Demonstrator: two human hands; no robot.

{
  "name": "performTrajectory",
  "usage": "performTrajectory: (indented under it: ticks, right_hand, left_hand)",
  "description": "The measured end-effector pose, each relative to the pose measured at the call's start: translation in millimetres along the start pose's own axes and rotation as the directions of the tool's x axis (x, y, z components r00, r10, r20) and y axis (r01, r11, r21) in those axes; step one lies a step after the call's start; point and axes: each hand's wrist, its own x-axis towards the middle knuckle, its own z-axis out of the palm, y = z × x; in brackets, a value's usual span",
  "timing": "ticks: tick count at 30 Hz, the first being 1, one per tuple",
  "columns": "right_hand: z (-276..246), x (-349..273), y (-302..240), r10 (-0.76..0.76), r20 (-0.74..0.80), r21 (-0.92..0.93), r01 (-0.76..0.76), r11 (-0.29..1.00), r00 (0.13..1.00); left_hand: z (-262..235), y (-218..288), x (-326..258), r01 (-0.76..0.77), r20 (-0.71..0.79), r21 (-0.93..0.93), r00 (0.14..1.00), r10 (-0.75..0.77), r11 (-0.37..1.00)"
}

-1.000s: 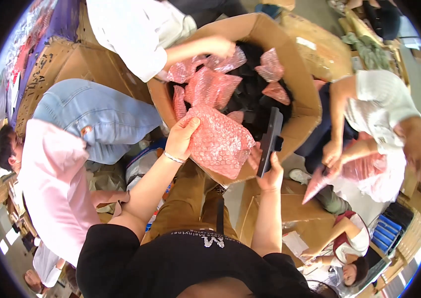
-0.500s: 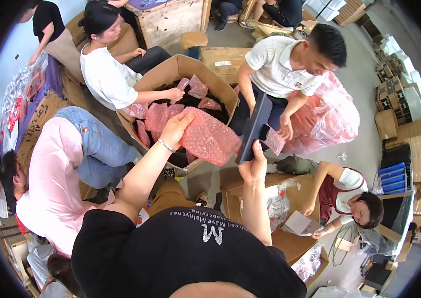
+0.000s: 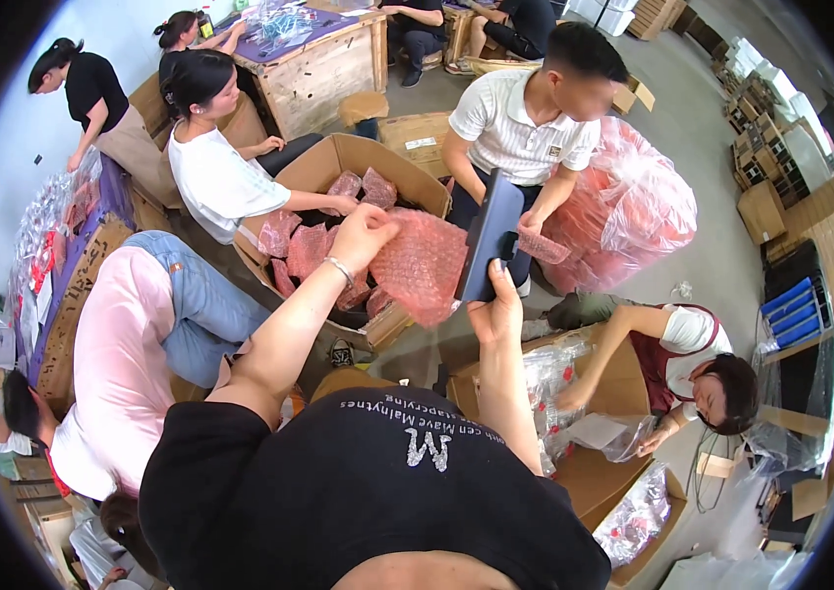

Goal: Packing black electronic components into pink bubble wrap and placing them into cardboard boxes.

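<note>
A pink bubble-wrap bag (image 3: 422, 258) hangs from my left hand (image 3: 366, 238), whose fingertips pinch its upper left corner. My right hand (image 3: 497, 313) grips a dark blue-grey flat, long object (image 3: 495, 231) by its lower end and holds it upright and tilted. The right edge of the bag meets the lower left side of this object; whether the object is inside the bag's mouth I cannot tell. Beyond my left hand stands an open cardboard box (image 3: 338, 147) with several pink bubble-wrapped pieces (image 3: 307, 251) in it.
A co-worker in white (image 3: 220, 172) sits left of the box, another (image 3: 525, 118) sits opposite beside a big bag of pink wrap (image 3: 638, 226). At right a third person (image 3: 692, 354) reaches into a carton (image 3: 623, 379) of clear-wrapped items. A person in pink (image 3: 112, 364) is close on my left.
My left hand has shifted from the bag's upper edge to a fingertip pinch at its corner. The bag hangs more loosely. The dark object has moved slightly left and up.
</note>
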Motion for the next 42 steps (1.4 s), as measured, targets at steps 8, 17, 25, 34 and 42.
performTrajectory:
  ticks: [8, 17, 25, 34, 42]
  right_hand:
    - [-2, -11, -13, -0.167, -0.029, -0.006, 0.167, 0.986, 0.986]
    - [-6, -23, -32, -0.208, -0.011, 0.008, 0.208, 0.978, 0.978]
    - [-19, -27, -35, -0.237, -0.005, -0.070, 0.236, 0.969, 0.971]
    - [-20, -70, -66, -0.431, -0.071, -0.637, 0.292, 0.714, 0.900]
    - [-19, -108, -38, -0.037, -0.280, -0.607, -0.147, 0.781, 0.959]
  left_hand:
    - [28, 87, -61, -0.442, 0.231, 0.202, 0.889, 0.396, 0.874]
    - [22, 68, -48, -0.255, 0.497, -0.011, 0.837, 0.226, 0.967]
    - [52, 73, -68, -0.608, 0.283, 0.333, 0.793, 0.539, 0.721]
    - [64, 40, -19, -0.456, -0.103, 0.423, 0.835, 0.541, 0.783]
    - [81, 61, -29, -0.703, -0.010, 0.382, 0.645, 0.764, 0.599]
